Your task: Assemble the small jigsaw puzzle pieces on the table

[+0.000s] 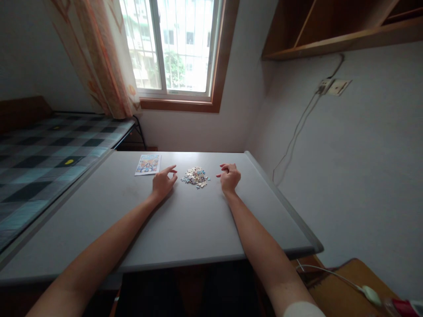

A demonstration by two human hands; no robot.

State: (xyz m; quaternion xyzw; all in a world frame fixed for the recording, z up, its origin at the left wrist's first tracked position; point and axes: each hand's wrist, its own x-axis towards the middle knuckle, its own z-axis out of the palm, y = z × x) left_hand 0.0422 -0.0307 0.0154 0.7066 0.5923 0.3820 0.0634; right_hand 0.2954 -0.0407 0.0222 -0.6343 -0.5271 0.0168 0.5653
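Note:
A small heap of jigsaw puzzle pieces [195, 176], some tan side up and some bluish, lies on the white table [185, 233]. Just left of the heap rests my left hand [163, 181], its fingers apart and holding nothing. On the other side, my right hand [230, 177] is near the heap without touching it. Its index finger points toward the pieces while the other fingers curl loosely, with nothing visible in them. Behind my left hand lies a colourful picture card [148, 164], flat on the table.
To the left stands a bed with a checked cover [66, 136]. A curtain [105, 57] hangs beside the barred window [175, 48]. Cables [294, 136] run down the right wall from a socket [326, 86]. A wooden stool or seat [350, 281] is at the lower right.

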